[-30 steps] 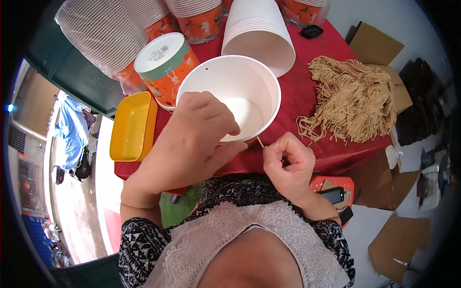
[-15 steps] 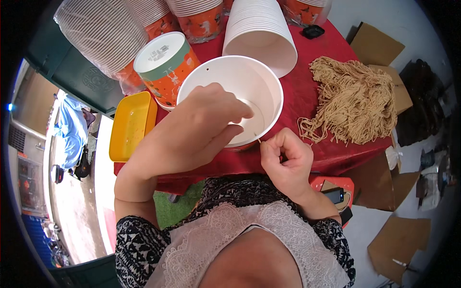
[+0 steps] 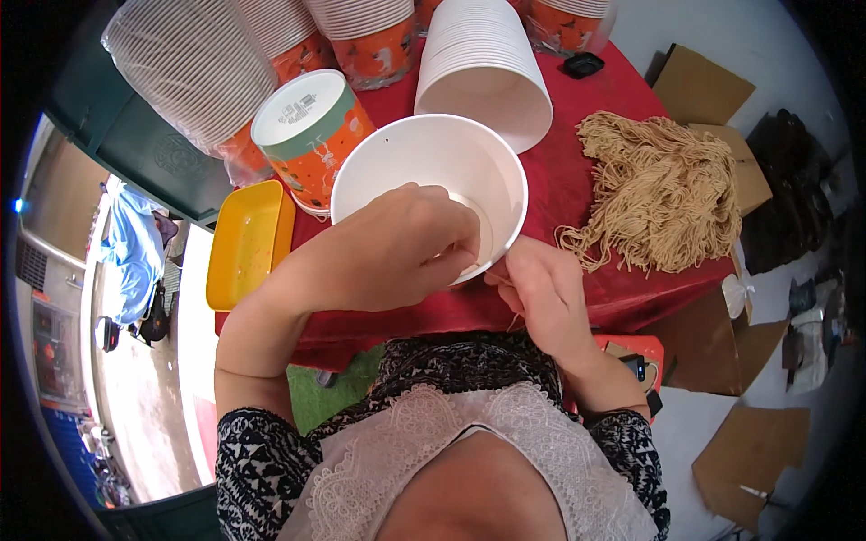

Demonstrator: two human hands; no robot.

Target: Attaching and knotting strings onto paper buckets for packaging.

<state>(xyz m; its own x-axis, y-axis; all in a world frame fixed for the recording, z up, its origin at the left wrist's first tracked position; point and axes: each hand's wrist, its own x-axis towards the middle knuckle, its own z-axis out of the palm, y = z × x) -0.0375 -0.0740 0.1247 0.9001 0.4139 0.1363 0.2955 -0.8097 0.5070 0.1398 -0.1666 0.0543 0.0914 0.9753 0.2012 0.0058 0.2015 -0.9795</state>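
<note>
A white-lined paper bucket stands upright at the table's front edge, its mouth facing me. My left hand reaches over the rim into it, thumb and fingers pinched together low by the near-right wall; what they pinch is too small to make out. Outside that same wall, my right hand is closed close to the rim. A thin beige cord hangs from under its fingers. One small dark hole shows in the bucket's far wall.
A heap of beige cords lies at the right on the red tablecloth. Behind are a nested stack of white buckets and wrapped orange stacks. An upturned orange bucket and a yellow tray stand left.
My left hand has lowered deeper into the bucket, its finger and thumb closing together. My right hand has turned and moved up against the outer wall. The bucket has shifted slightly.
</note>
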